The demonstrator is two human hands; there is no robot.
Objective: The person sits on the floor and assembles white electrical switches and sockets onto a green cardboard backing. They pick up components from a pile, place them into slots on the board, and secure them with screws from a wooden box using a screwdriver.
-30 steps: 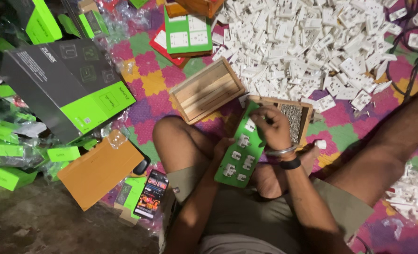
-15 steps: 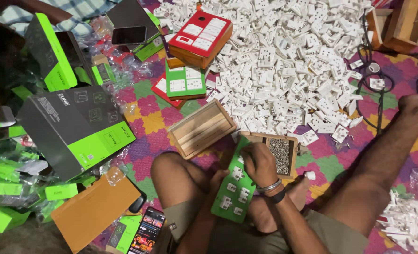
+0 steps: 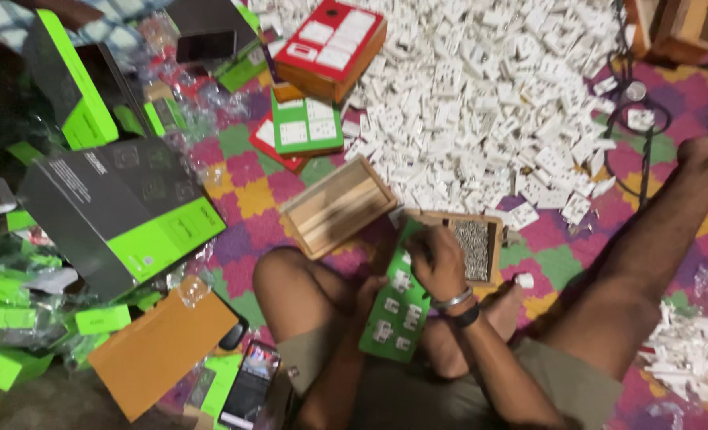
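Right hand (image 3: 436,260), fingers curled together, presses the upper end of a green switch panel (image 3: 395,306); left hand (image 3: 367,296) supports it at 9 o'clock, its fingers hidden. Wooden screw tray (image 3: 493,253) lies at 3 o'clock.

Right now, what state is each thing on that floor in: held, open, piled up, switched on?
Green panel: tilted, held by left hand, white switches fitted.
Right hand: pressing on the panel's upper end.
Wooden screw box: open, full of small metal parts.
Empty wooden box: open.
White switches: loose heap.
Phone: screen lit.
Grey-green carton: closed.
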